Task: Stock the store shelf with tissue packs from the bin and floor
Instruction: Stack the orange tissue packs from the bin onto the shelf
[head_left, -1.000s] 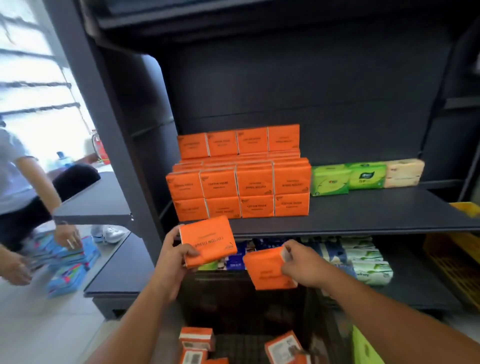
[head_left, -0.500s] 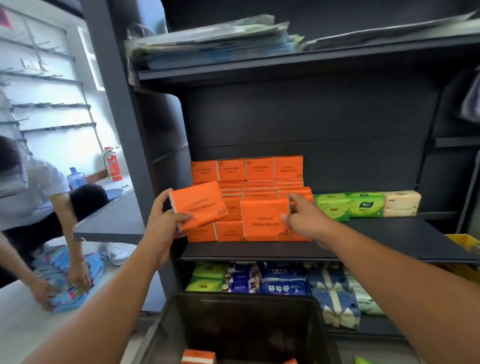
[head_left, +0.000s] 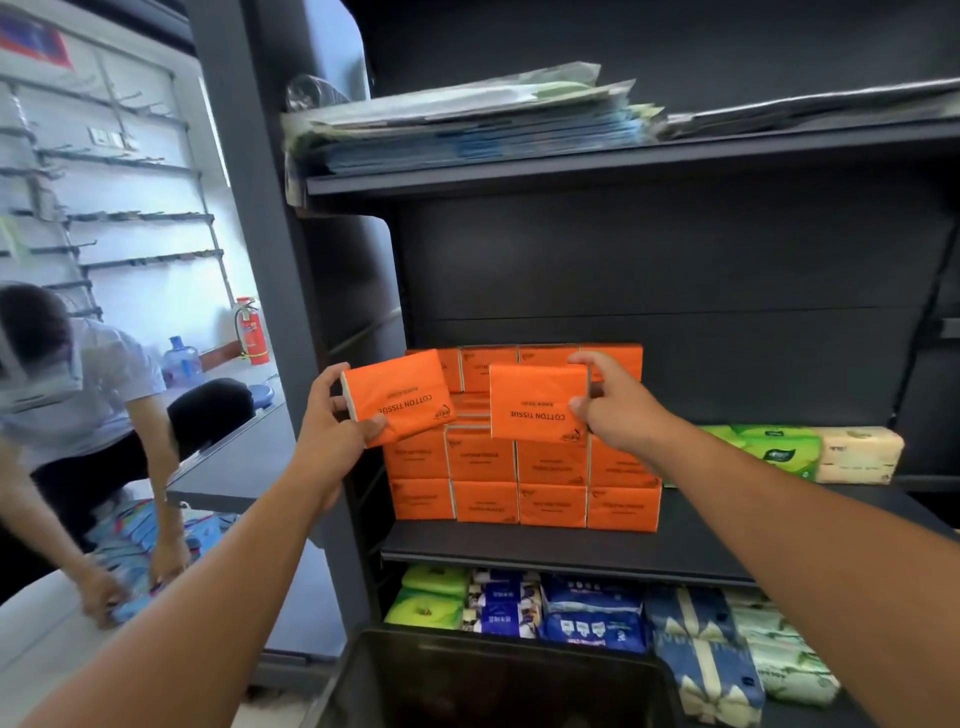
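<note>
My left hand (head_left: 332, 426) grips an orange tissue pack (head_left: 397, 397), tilted, in front of the left end of the orange stack (head_left: 519, 478) on the dark middle shelf (head_left: 571, 551). My right hand (head_left: 610, 402) pinches a second orange pack (head_left: 537, 401) by its right edge, upright, level with the stack's upper rows. Both packs read "COTTON TISSUE" upside down. The dark bin (head_left: 493, 680) stands below at the bottom edge; its inside is too dark to make out.
Green packs (head_left: 763, 449) and a beige pack (head_left: 860, 454) sit right of the stack. The lower shelf holds green, blue and patterned packs (head_left: 592, 613). Plastic-wrapped papers (head_left: 467, 124) lie on the top shelf. At left a person (head_left: 78, 415) handles blue packs (head_left: 135, 545) on the floor.
Both hands have risen with their orange packs from above the bin to the upper rows of the stack. The view has tilted upward.
</note>
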